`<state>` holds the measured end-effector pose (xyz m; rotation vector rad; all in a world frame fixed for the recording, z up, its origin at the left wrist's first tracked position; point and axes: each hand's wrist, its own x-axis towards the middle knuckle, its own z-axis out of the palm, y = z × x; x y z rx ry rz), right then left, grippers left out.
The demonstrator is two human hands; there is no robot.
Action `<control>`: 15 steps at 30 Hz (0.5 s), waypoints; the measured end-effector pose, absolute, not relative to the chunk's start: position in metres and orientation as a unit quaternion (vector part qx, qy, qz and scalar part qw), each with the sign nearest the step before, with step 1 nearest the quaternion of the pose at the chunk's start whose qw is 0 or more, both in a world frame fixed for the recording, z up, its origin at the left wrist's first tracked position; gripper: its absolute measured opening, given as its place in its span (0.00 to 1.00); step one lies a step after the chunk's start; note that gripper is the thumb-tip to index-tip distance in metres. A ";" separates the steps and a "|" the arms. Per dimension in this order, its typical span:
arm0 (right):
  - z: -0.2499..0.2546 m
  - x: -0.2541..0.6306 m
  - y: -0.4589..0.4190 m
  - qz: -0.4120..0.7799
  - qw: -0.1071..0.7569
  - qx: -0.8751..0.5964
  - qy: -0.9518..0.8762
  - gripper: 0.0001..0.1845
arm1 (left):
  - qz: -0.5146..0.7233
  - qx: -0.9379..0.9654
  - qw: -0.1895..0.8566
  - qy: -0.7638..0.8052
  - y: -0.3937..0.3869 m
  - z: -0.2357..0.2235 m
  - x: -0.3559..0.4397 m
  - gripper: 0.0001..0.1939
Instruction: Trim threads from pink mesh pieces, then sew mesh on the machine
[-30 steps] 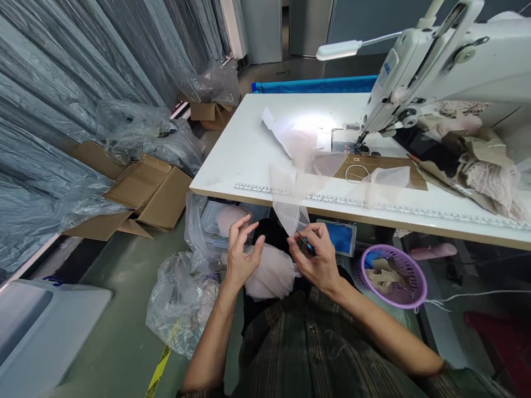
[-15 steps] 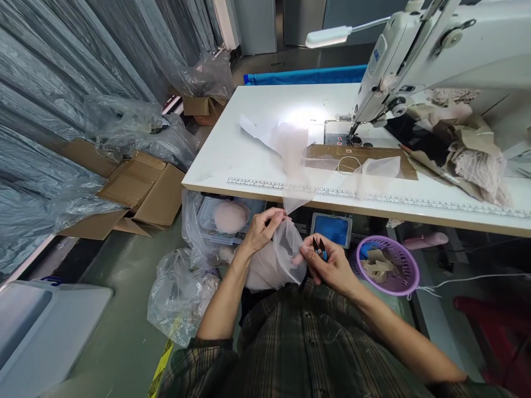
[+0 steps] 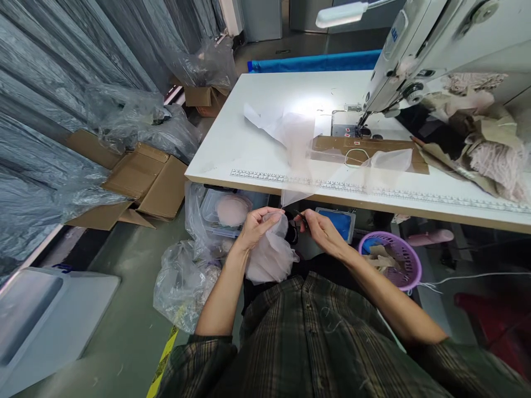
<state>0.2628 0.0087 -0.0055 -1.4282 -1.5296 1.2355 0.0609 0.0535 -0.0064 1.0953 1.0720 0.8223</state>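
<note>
left hand (image 3: 259, 226) pinched on the top of a bunched, sheer pale-pink fabric (image 3: 270, 258), which sits over the lap just below the desk (image 3: 215, 152) edge. right hand (image 3: 323, 231) curled around small dark metal thread snips (image 3: 302, 218), blades pointing toward the left hand, apart from the bunch. a sheer whitish fabric strip (image 3: 298, 146) lies on the desk, corner hanging off the front near the left fingertips. white sewing machine (image 3: 431, 50) at right.

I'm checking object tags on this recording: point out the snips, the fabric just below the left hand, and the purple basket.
Snips (image 3: 303, 218): head view, on the dark metal part.
Fabric (image 3: 270, 258): head view, on the bunched folds.
Basket (image 3: 405, 255): head view, on the inner wall.
</note>
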 end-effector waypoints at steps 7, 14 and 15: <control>-0.005 0.242 0.029 0.447 0.301 -0.539 -0.648 0.29 | 0.368 0.483 0.644 0.465 0.053 -0.001 0.060 0.17; -0.008 0.236 0.033 0.422 0.331 -0.556 -0.635 0.27 | 0.369 0.468 0.647 0.477 0.051 0.001 0.059 0.17; -0.008 0.236 0.032 0.429 0.330 -0.553 -0.633 0.27 | 0.369 0.465 0.647 0.479 0.051 0.001 0.059 0.17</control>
